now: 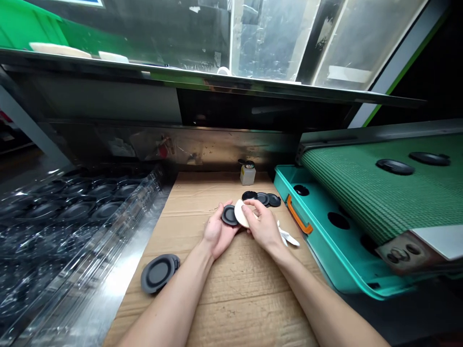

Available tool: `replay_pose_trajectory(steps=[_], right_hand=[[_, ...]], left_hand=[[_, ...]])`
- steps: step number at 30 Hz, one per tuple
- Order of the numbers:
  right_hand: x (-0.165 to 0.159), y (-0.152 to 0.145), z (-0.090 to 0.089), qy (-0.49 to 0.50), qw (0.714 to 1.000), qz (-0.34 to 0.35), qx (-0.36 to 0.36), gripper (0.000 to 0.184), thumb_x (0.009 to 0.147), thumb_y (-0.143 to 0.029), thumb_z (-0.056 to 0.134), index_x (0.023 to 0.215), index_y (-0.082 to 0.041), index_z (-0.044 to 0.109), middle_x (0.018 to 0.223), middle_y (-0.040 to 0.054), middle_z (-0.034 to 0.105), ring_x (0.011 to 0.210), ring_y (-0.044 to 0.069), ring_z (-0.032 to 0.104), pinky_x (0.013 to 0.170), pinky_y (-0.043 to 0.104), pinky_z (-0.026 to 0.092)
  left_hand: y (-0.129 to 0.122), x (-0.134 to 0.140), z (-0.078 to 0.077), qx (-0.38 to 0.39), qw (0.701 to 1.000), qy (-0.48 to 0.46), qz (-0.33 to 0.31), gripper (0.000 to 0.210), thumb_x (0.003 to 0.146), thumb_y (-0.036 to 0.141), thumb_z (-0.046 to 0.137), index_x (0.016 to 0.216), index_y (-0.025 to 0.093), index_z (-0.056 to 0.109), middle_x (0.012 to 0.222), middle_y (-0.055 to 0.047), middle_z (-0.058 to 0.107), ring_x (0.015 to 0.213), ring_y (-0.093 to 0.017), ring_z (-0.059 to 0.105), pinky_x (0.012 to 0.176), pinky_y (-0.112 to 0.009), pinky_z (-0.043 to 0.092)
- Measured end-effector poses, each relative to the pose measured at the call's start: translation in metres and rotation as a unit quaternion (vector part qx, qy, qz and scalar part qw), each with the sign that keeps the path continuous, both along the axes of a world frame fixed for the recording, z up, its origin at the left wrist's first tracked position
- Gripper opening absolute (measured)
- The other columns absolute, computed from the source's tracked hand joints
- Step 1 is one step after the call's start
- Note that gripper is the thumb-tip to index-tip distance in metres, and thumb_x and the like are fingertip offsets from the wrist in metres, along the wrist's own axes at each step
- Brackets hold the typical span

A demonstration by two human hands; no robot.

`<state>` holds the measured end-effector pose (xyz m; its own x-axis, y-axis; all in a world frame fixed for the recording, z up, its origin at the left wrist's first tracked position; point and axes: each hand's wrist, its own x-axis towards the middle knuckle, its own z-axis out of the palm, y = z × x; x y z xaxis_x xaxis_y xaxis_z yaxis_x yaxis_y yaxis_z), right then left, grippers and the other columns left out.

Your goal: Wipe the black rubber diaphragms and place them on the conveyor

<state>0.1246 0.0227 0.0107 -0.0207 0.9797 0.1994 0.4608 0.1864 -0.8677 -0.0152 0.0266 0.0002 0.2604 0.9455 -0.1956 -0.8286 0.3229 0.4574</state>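
Over the cardboard sheet, my left hand is closed around a black round disc with a raised rim. A thin white round pad is pinched between the thumb and fingers of my right hand. The pad sits right beside the disc and seems to overlap its edge; whether they touch I cannot tell. Just beyond my hands lie several black round pieces. White scraps rest to the right of my right hand. Left of my left forearm is a small pile of black discs.
A small bottle with a dark top stands at the back of the cardboard. To the right, a teal bin with an orange handle holds black pieces under a green conveyor belt. Clear plastic trays of black discs fill the left.
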Motion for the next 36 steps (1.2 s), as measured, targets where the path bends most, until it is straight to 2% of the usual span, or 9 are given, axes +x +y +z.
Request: replay_pose_trajectory(steps=[2, 4, 8, 13, 18, 20, 26, 31, 36], right_hand=[[0.005, -0.002, -0.001, 0.041, 0.995, 0.067, -0.062, 0.039, 0.09, -0.051, 0.047, 0.111, -0.021, 0.062, 0.069, 0.0012, 0.064, 0.047, 0.014, 0.055, 0.041, 0.023, 0.041], [0.006, -0.003, -0.002, 0.05, 0.991, 0.092, -0.088, 0.036, 0.088, -0.048, 0.051, 0.106, -0.02, 0.064, 0.068, 0.0009, 0.063, 0.045, 0.013, 0.053, 0.037, 0.021, 0.038], [0.002, -0.001, 0.0, 0.07, 0.992, 0.084, -0.056, 0.03, 0.086, -0.042, 0.054, 0.1, -0.018, 0.067, 0.078, 0.0028, 0.066, 0.048, 0.01, 0.052, 0.04, 0.019, 0.039], [-0.006, -0.004, 0.001, 0.12, 0.981, 0.133, -0.072, 0.03, 0.086, -0.041, 0.054, 0.101, -0.019, 0.067, 0.079, 0.002, 0.064, 0.048, 0.01, 0.049, 0.038, 0.018, 0.038], [0.009, -0.004, 0.007, 0.042, 0.979, 0.175, -0.1, 0.025, 0.084, -0.035, 0.055, 0.089, -0.018, 0.072, 0.068, -0.0001, 0.062, 0.047, 0.009, 0.048, 0.04, 0.019, 0.032], [0.018, -0.002, 0.012, 0.007, 0.978, 0.187, -0.087, 0.022, 0.082, -0.031, 0.055, 0.081, -0.017, 0.073, 0.07, 0.0003, 0.065, 0.053, 0.011, 0.053, 0.046, 0.02, 0.036], [0.011, 0.001, 0.015, -0.013, 0.995, 0.095, 0.043, 0.025, 0.086, -0.026, 0.051, 0.095, -0.02, 0.074, 0.095, 0.0014, 0.072, 0.084, 0.017, 0.064, 0.076, 0.026, 0.047], [0.014, 0.003, 0.014, -0.067, 0.982, 0.178, -0.015, 0.022, 0.085, -0.027, 0.054, 0.087, -0.02, 0.074, 0.084, 0.0, 0.073, 0.075, 0.017, 0.065, 0.067, 0.024, 0.046], [0.006, -0.003, 0.015, -0.148, 0.985, 0.039, 0.075, 0.027, 0.093, -0.034, 0.047, 0.105, -0.027, 0.07, 0.093, 0.0018, 0.073, 0.083, 0.019, 0.066, 0.075, 0.028, 0.047]], left_hand=[[0.002, -0.001, -0.001, -0.019, 1.0, 0.003, 0.017, 0.029, 0.096, 0.035, 0.044, 0.115, 0.017, 0.055, 0.129, -0.014, 0.059, 0.112, -0.024, 0.061, 0.097, -0.046, 0.049], [0.001, -0.001, -0.002, -0.003, 1.0, 0.013, 0.009, 0.028, 0.096, 0.033, 0.045, 0.113, 0.015, 0.058, 0.131, -0.015, 0.058, 0.113, -0.024, 0.06, 0.099, -0.044, 0.048], [-0.004, 0.004, -0.002, 0.056, 0.998, 0.034, -0.025, 0.025, 0.094, 0.029, 0.05, 0.11, 0.016, 0.062, 0.127, -0.012, 0.061, 0.113, -0.024, 0.06, 0.1, -0.042, 0.048], [-0.006, 0.004, 0.002, 0.037, 0.997, 0.06, -0.037, 0.029, 0.095, 0.03, 0.046, 0.113, 0.014, 0.062, 0.12, -0.015, 0.064, 0.109, -0.028, 0.062, 0.096, -0.046, 0.049], [-0.004, 0.001, 0.001, -0.004, 0.997, 0.067, -0.041, 0.032, 0.095, 0.03, 0.045, 0.111, 0.01, 0.062, 0.122, -0.019, 0.063, 0.11, -0.03, 0.062, 0.098, -0.048, 0.048], [-0.004, 0.0, 0.0, -0.002, 0.997, 0.063, -0.045, 0.033, 0.095, 0.031, 0.044, 0.111, 0.009, 0.062, 0.121, -0.02, 0.063, 0.111, -0.029, 0.062, 0.098, -0.048, 0.048], [-0.003, 0.001, -0.003, 0.011, 0.996, 0.078, -0.045, 0.033, 0.096, 0.031, 0.042, 0.111, 0.01, 0.062, 0.115, -0.019, 0.066, 0.108, -0.03, 0.063, 0.095, -0.05, 0.05], [-0.004, 0.001, -0.003, -0.002, 0.997, 0.07, -0.041, 0.033, 0.096, 0.032, 0.043, 0.11, 0.009, 0.062, 0.114, -0.019, 0.066, 0.107, -0.03, 0.064, 0.095, -0.05, 0.05], [-0.002, 0.003, -0.002, -0.01, 0.998, 0.054, -0.038, 0.034, 0.097, 0.032, 0.039, 0.103, 0.008, 0.063, 0.112, -0.019, 0.067, 0.109, -0.028, 0.063, 0.097, -0.048, 0.049]])
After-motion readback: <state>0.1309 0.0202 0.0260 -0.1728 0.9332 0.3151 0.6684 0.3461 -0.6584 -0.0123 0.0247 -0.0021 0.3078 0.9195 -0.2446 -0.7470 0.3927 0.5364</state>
